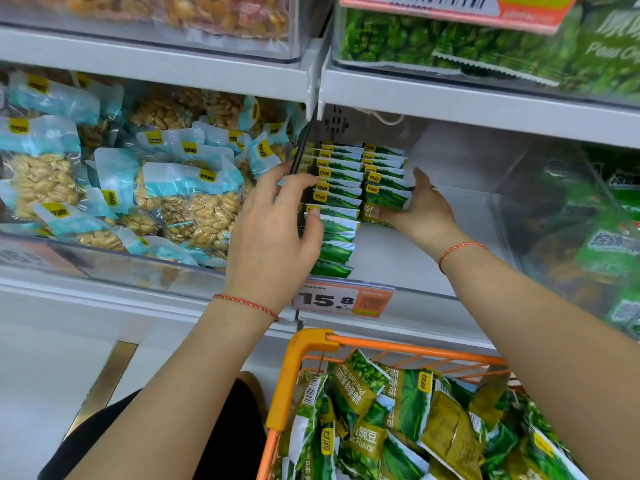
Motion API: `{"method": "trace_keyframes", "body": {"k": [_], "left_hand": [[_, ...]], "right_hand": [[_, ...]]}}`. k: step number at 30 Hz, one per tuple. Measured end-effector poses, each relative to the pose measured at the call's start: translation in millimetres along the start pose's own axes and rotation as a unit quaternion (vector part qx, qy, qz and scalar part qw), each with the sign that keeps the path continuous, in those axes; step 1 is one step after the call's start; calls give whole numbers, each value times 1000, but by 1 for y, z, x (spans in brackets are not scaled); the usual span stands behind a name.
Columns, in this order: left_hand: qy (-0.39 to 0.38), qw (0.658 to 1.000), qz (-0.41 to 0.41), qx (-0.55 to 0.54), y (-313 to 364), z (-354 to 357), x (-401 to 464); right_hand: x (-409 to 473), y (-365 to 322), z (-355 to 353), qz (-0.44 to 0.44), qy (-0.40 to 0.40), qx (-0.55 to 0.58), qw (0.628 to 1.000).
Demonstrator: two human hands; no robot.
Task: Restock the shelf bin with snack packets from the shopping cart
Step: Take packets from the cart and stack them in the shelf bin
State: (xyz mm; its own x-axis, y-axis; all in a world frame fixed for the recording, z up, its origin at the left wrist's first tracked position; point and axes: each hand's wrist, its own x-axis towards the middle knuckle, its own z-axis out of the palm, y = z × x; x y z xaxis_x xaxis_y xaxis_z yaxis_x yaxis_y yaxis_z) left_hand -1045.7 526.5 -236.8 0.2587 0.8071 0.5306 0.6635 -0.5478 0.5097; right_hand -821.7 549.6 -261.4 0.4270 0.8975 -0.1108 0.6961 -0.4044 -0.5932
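Two rows of green snack packets (341, 199) stand on edge in the clear shelf bin (426, 271) at centre. My left hand (277, 233) rests against the left row, thumb on a packet's top edge and fingers toward the bin's left wall. My right hand (420, 206) holds the front packet (386, 202) of the right row, thumb under it and fingers along its right side. More green packets (408, 420) fill the orange shopping cart (301, 362) below.
A bin of peanut packets (138, 188) sits to the left, and a bin of other green snacks (595, 230) to the right. A shelf (450, 95) with more bins hangs close above. An orange price tag (343, 301) marks the bin's front lip.
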Motion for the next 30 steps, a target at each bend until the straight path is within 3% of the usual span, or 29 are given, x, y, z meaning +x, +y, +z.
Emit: {"method": "trace_keyframes", "body": {"k": [3,11,22,26,30], "left_hand": [[-1,1000,0,1,0,0,0],[-7,1000,-6,0,1,-1,0],[-10,1000,-24,-1,6,-7,-1],[34,999,-2,5,36,-28,-16],[-40,996,72,-43,84,-49,-39]], "right_hand": [[1,5,1,27,-15,-45,998],[1,5,8,-16,-69,-59,996],[-24,-6,-28,63,-83,-53,993],[-63,-5,-65,23,-87,-52,995],[-112,-11,-103,-4,-75,29,997]]}}
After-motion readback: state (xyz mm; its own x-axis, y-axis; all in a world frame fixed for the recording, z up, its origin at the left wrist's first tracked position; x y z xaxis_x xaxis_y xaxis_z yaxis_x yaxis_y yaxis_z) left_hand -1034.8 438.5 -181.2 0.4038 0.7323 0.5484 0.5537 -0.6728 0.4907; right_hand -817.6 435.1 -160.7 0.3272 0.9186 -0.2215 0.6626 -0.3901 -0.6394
